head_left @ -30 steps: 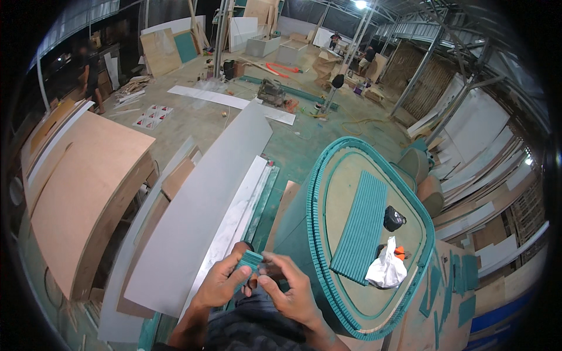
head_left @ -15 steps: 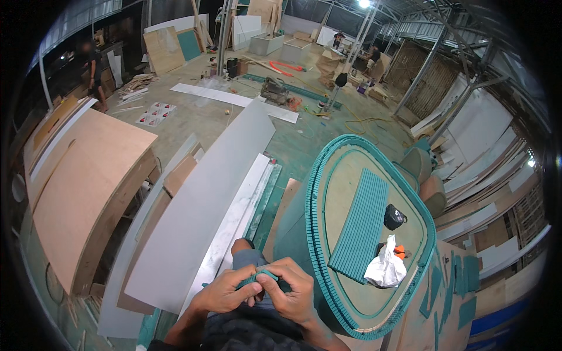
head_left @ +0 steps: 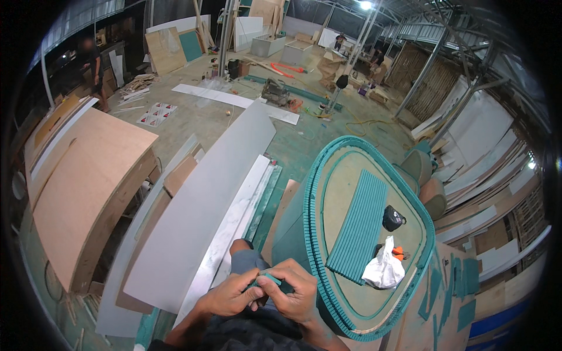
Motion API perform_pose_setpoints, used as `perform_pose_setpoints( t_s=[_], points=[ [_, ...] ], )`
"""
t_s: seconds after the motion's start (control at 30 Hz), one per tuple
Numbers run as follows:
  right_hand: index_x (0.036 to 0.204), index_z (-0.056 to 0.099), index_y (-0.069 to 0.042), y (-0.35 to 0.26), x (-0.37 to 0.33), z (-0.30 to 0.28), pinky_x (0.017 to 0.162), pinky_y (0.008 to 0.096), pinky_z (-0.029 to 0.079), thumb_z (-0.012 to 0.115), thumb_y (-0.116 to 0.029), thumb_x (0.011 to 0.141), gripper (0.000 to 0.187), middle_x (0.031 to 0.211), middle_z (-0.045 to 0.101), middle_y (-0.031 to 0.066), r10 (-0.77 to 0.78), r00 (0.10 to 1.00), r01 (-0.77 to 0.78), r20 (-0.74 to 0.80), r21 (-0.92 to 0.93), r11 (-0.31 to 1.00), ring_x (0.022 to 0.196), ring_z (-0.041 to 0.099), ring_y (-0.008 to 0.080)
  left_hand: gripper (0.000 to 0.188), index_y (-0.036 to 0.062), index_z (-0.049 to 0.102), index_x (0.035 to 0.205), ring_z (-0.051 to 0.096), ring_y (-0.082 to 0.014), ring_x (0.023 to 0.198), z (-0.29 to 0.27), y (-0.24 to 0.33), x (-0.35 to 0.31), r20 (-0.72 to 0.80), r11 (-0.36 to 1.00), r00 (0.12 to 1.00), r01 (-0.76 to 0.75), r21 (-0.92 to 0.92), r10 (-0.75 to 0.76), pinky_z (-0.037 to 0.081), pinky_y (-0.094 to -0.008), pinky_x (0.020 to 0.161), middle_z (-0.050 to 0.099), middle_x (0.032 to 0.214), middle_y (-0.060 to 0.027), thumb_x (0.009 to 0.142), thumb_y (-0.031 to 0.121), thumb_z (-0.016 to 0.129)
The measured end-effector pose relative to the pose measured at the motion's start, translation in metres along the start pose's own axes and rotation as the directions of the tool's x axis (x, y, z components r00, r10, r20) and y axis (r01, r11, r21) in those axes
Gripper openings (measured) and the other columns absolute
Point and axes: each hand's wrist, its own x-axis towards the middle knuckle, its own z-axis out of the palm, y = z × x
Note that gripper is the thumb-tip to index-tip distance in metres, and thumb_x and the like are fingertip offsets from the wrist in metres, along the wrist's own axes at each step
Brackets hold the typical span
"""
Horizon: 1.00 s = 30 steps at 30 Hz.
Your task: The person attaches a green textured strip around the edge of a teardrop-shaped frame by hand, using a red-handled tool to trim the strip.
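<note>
My left hand (head_left: 230, 294) and my right hand (head_left: 294, 291) meet low in the middle, in front of my lap. Between their thumbs and bent fingers they pinch a small teal strip (head_left: 268, 278), mostly covered by the fingers. To the right of my right hand stands a large rounded teal form (head_left: 293, 231), its rim edged with closely notched teal strip. On its top lie a grooved teal panel (head_left: 358, 225), a black tape measure (head_left: 394, 218) and a crumpled white bag or cloth (head_left: 384, 269) with an orange item (head_left: 399, 253) partly under it.
Long pale boards (head_left: 202, 216) lean along my left, beside a curved plywood piece (head_left: 88, 193). Teal offcuts (head_left: 467, 275) lie at the right. A machine (head_left: 274, 92) and orange cable (head_left: 287, 68) are on the floor ahead. A person (head_left: 93, 70) stands far left; others work at the back.
The teal strip has turned between my fingers, and less of its length shows. Both hands stay together in nearly the same place. The view has shifted slightly.
</note>
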Motion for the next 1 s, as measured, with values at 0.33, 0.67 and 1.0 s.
perform_pose_setpoints(
  t_s=[0.33, 0.67, 1.0],
  points=[
    [0.094, 0.079, 0.0, -0.001, -0.003, 0.003, 0.063, 0.0285, 0.051, 0.083, -0.008, 0.087, 0.012, 0.082, 0.072, 0.011, 0.028, 0.999, -0.028, 0.016, 0.024, 0.999, 0.072, 0.068, 0.0175, 0.035, 0.0016, 0.053, 0.121, 0.066, -0.0115, 0.074, 0.003, -0.007, -0.008, -0.024, 0.997, 0.998, 0.048, -0.059, -0.05, 0.055, -0.0273, 0.068, 0.064, 0.087, -0.0046, 0.111, 0.036, 0.051],
    [0.091, 0.078, 0.001, -0.002, -0.003, -0.002, 0.061, 0.0284, 0.05, 0.083, -0.006, 0.086, 0.01, 0.08, 0.072, 0.0118, 0.0, 0.997, -0.001, -0.083, -0.015, 1.0, 0.069, 0.066, 0.0177, 0.035, -0.0006, 0.059, 0.121, 0.07, -0.0214, 0.083, 0.014, -0.005, 0.003, -0.113, 0.984, 0.98, -0.152, 0.096, 0.162, 0.053, -0.0354, 0.077, 0.071, 0.096, -0.0124, 0.107, 0.031, 0.061],
    [0.093, 0.076, 0.002, 0.002, 0.006, -0.011, 0.064, 0.0282, 0.05, 0.079, -0.008, 0.09, 0.011, 0.083, 0.068, 0.0101, 0.094, 0.982, -0.104, -0.164, -0.054, 0.993, 0.072, 0.064, 0.0168, 0.024, -0.0017, 0.066, 0.096, 0.072, -0.0151, 0.073, 0.013, 0.002, 0.0, -0.209, 0.998, 0.977, 0.048, 0.028, -0.041, 0.057, -0.0309, 0.068, 0.072, 0.079, -0.0102, 0.105, 0.021, 0.063]
  ],
)
